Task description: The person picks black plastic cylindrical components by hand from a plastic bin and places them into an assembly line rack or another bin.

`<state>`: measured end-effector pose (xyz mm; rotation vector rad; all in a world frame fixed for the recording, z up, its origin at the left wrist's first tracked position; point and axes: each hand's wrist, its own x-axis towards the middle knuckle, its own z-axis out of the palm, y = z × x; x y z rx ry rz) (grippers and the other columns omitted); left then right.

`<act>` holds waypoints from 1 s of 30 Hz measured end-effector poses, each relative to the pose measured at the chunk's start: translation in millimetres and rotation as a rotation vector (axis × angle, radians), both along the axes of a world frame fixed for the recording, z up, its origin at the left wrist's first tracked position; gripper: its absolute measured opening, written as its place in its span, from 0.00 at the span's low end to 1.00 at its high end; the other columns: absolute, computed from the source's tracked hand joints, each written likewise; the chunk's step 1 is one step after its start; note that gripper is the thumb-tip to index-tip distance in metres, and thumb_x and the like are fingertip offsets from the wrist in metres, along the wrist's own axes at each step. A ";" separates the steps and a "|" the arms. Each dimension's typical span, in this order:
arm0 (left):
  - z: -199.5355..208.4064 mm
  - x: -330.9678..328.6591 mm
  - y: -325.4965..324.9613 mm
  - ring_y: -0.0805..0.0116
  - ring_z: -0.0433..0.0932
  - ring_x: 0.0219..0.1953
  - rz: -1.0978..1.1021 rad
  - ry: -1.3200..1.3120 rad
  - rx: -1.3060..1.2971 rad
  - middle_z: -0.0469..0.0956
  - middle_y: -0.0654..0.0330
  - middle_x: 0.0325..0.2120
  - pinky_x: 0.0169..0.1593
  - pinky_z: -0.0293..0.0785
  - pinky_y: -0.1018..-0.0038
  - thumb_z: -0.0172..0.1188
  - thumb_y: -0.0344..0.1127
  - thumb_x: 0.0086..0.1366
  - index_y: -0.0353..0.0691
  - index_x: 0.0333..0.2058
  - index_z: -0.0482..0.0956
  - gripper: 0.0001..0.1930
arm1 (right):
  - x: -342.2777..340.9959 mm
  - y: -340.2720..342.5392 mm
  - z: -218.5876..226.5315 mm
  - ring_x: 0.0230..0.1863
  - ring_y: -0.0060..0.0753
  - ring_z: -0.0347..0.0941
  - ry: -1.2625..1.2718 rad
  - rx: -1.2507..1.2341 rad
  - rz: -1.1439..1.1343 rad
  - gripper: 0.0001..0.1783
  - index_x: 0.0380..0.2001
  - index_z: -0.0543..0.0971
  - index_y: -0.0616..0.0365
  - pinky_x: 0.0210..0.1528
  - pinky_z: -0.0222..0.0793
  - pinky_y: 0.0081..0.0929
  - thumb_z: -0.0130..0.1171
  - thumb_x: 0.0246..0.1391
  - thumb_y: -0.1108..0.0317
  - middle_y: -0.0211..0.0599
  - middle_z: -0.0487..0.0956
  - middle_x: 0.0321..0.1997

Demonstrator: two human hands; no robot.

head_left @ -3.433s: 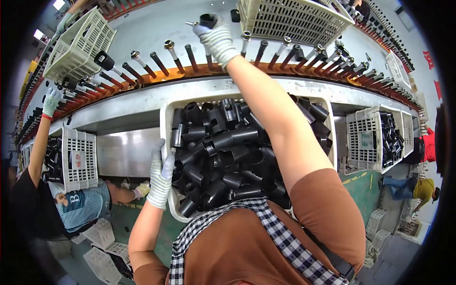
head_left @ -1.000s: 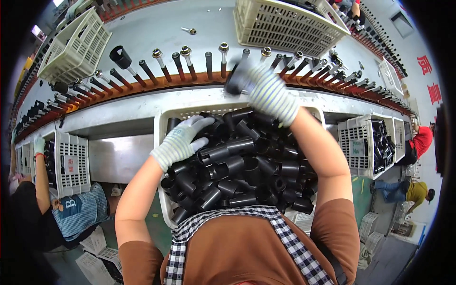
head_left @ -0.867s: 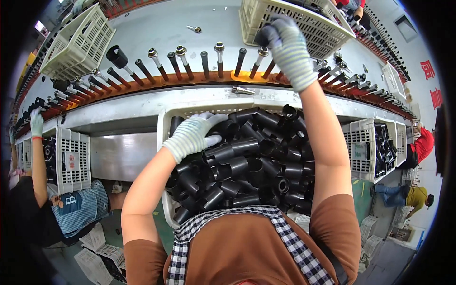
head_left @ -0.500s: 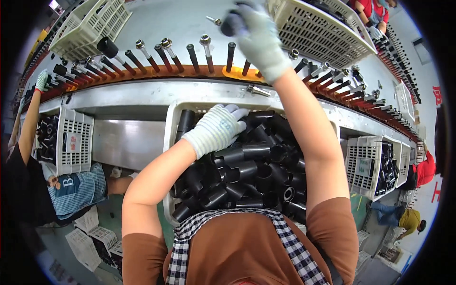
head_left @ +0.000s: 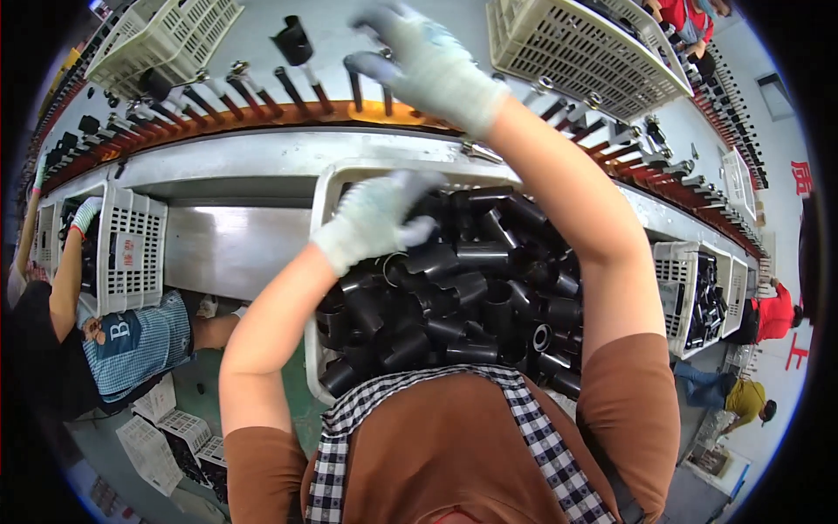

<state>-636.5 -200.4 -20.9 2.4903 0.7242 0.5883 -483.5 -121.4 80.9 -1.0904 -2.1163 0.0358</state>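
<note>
My left hand (head_left: 371, 220), in a pale knit glove, is over the left side of a white basket (head_left: 316, 327) piled with short black plastic tubes (head_left: 484, 254). Its thumb stands apart from the blurred fingers; dark tubes show in the gap, and whether it touches one is unclear. My gloved right hand (head_left: 432, 70) reaches over the rack beyond the basket, fingers spread and nothing seen in them. To its left, a black tube (head_left: 292, 41) sits at the top of an upright rod. Dark-handled metal tools (head_left: 240, 74) stand in a row along the rack.
A metal ledge (head_left: 253, 157) runs between basket and rack. White crates stand at the far left (head_left: 166, 44) and far right (head_left: 589, 57). More crates of black parts flank me (head_left: 131, 249), (head_left: 685, 293). A co-worker (head_left: 131, 341) works at my left; others are at the right.
My right hand has let go of a black tube, now on a rod, and moved left. My left thumb has spread from the fingers. The row of tools has shifted left.
</note>
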 end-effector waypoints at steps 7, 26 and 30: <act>29.3 -23.5 3.6 0.72 0.77 0.34 0.132 -0.772 -0.595 0.77 0.62 0.33 0.38 0.75 0.74 0.59 0.28 0.55 0.41 0.37 0.74 0.09 | 112.5 -150.6 -46.5 0.39 0.49 0.77 -0.823 -0.691 -0.122 0.21 0.36 0.77 0.61 0.42 0.72 0.40 0.60 0.48 0.54 0.48 0.79 0.34; 37.2 69.4 148.5 0.56 0.74 0.28 0.359 -0.419 0.247 0.74 0.51 0.25 0.35 0.70 0.65 0.62 0.43 0.55 0.35 0.30 0.76 0.15 | 223.2 -151.5 -16.9 0.37 0.38 0.75 0.407 0.090 -0.447 0.06 0.33 0.75 0.64 0.40 0.71 0.31 0.57 0.53 0.72 0.43 0.76 0.44; 35.5 55.2 154.6 0.59 0.73 0.28 0.443 -0.419 0.267 0.73 0.52 0.25 0.36 0.70 0.66 0.64 0.42 0.55 0.36 0.32 0.74 0.15 | 264.1 -116.0 -2.6 0.40 0.48 0.74 0.108 0.412 -0.672 0.09 0.31 0.77 0.63 0.45 0.70 0.38 0.58 0.53 0.66 0.44 0.77 0.39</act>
